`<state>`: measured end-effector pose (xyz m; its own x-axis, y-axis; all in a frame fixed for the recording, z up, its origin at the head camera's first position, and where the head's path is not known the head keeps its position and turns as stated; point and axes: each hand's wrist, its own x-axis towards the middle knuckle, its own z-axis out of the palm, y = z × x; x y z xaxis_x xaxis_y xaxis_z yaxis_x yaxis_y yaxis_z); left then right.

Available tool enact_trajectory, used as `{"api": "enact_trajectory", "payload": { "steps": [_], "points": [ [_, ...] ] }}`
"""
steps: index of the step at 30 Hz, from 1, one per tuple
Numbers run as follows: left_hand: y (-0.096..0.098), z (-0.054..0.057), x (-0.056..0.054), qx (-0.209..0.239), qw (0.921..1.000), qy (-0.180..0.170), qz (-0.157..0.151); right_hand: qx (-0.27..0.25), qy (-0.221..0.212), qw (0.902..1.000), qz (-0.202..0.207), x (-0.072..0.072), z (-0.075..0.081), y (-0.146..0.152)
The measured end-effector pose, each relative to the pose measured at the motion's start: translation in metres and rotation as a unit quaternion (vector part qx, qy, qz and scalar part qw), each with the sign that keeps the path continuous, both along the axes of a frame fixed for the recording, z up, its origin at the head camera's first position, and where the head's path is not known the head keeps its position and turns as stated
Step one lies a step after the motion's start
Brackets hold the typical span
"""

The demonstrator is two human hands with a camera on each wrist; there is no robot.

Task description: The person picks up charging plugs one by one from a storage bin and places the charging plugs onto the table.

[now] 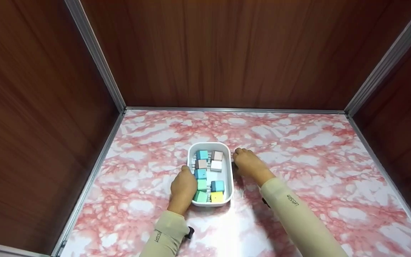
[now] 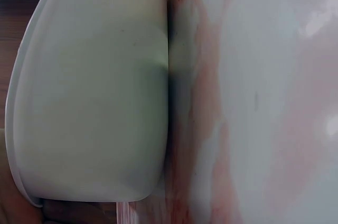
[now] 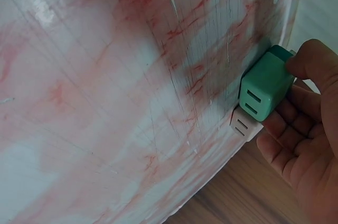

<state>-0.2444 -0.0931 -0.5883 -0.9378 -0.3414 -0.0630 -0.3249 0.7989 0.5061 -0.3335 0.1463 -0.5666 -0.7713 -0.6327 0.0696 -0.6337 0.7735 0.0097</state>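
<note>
A white plastic tub point(image 1: 208, 204) stands on the table, holding several cube-shaped plug chargers in blue, pink, white, green and yellow. My left hand point(image 1: 184, 185) grips the tub's left rim; in the left wrist view the tub's outer wall point(image 2: 95, 92) fills much of the picture, with a bit of the hand at its rim. Just outside the tub's right side is my right hand point(image 1: 250, 164). Its thumb and fingers pinch a green charger point(image 3: 261, 89) with two USB slots, seen in the right wrist view. A pale pink charger point(image 3: 244, 123) sits right against the green one, partly hidden by it.
The table point(image 1: 148, 157) has a red and white marbled top. Dark wood panels point(image 1: 227, 53) wall it at the back and both sides, joined by metal rails point(image 1: 234, 109). Inside the tub, the yellow charger point(image 1: 217, 197) lies at the near right corner.
</note>
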Motion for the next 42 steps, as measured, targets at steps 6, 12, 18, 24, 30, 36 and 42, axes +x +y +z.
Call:
{"api": "enact_trajectory", "payload": {
  "steps": [6,12,18,24,30,36,42],
  "points": [
    [0.001,0.003,0.0,0.003,1.0,-0.004,-0.004,-0.002,-0.006,1.0,-0.008,0.002,-0.001,0.0],
    [0.001,0.003,-0.001,0.006,0.9999,-0.009,-0.007,-0.005,-0.001,0.9999,-0.013,0.003,-0.003,0.0],
    [0.001,0.002,0.0,0.005,0.9999,-0.008,-0.006,-0.023,-0.011,0.9994,-0.024,0.003,-0.004,0.001],
    [0.001,0.004,0.002,0.002,1.0,-0.003,-0.005,-0.045,-0.01,0.9987,-0.021,0.003,-0.003,0.002],
    [0.001,0.004,0.002,0.001,1.0,0.001,-0.005,-0.073,0.002,0.9973,-0.01,0.004,0.002,0.003],
    [0.001,0.003,0.003,-0.006,1.0,0.003,-0.005,-0.087,0.026,0.9959,-0.005,0.006,0.009,0.002],
    [0.001,0.003,0.003,-0.008,0.9999,0.008,-0.007,-0.106,0.06,0.9925,-0.001,0.008,0.016,-0.001]
  ]
}}
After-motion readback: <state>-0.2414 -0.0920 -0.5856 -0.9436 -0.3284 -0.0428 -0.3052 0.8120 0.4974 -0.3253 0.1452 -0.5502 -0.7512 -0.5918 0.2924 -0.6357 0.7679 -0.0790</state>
